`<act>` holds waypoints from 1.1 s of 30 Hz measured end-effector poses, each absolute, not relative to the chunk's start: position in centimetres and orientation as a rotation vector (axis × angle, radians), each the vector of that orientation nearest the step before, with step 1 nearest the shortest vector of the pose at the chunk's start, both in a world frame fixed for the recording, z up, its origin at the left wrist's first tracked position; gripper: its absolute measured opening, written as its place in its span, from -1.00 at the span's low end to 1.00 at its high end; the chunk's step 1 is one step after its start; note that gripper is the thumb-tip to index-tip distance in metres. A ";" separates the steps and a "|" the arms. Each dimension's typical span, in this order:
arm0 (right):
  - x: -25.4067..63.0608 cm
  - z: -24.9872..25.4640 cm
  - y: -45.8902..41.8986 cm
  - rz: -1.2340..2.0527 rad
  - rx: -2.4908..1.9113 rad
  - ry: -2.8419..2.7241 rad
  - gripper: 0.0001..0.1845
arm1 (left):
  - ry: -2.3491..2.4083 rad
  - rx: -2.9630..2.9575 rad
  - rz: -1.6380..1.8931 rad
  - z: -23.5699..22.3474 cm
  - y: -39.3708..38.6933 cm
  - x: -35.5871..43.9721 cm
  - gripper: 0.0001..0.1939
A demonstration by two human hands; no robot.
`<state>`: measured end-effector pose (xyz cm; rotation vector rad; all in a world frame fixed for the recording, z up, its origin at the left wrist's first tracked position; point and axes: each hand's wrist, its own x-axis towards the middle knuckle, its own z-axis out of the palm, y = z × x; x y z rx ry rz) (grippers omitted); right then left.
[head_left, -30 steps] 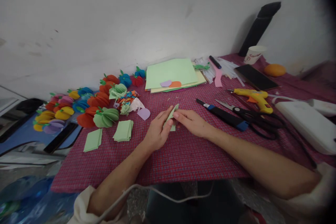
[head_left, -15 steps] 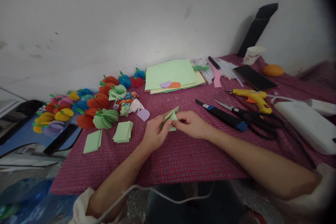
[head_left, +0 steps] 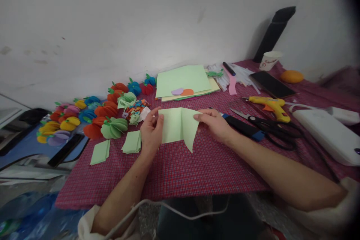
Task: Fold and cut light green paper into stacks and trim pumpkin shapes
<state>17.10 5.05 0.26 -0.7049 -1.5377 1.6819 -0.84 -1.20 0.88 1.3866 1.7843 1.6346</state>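
A light green sheet of paper (head_left: 172, 125) is spread between my two hands, with a crease down its middle and its right half bent at an angle. My left hand (head_left: 152, 129) pinches its left edge between thumb and fingers. On the opposite edge, my right hand (head_left: 211, 123) grips the paper in the same way. Left of my left hand lie a pile of small green paper pieces (head_left: 131, 142) and a second, thinner green pile (head_left: 100, 152). Paper pumpkins in several colours, among them a green pumpkin (head_left: 114, 127), sit farther left.
Large coloured sheets (head_left: 182, 78) lie against the wall. On the right are a utility knife (head_left: 243, 126), black scissors (head_left: 270, 125), a yellow glue gun (head_left: 270, 103), a phone (head_left: 272, 83), a paper cup (head_left: 270, 60) and a white power bank-like box (head_left: 327, 135). Paper scraps (head_left: 136, 110) are heaped left.
The green paper was folded up between my close-set hands. Now it is opened out, and my hands have moved apart, left hand leftward and right hand slightly rightward.
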 end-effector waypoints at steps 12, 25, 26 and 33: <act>16.6 0.1 4.9 1.783 -0.684 -1.396 -0.77 | 1.514 1.770 1.319 0.3 -1.6 -0.7 -0.63; 16.2 -0.2 4.7 1.717 -0.672 -1.525 -0.72 | 1.655 1.878 1.231 -1.1 -1.0 -0.3 -0.82; 16.2 -0.2 4.6 1.715 -0.668 -1.539 -0.71 | 1.645 1.774 1.265 -1.4 -0.8 -0.5 -0.82; 16.2 -0.1 4.4 1.601 -0.715 -1.727 -0.71 | 1.315 0.960 1.466 -2.1 0.0 -1.1 -0.69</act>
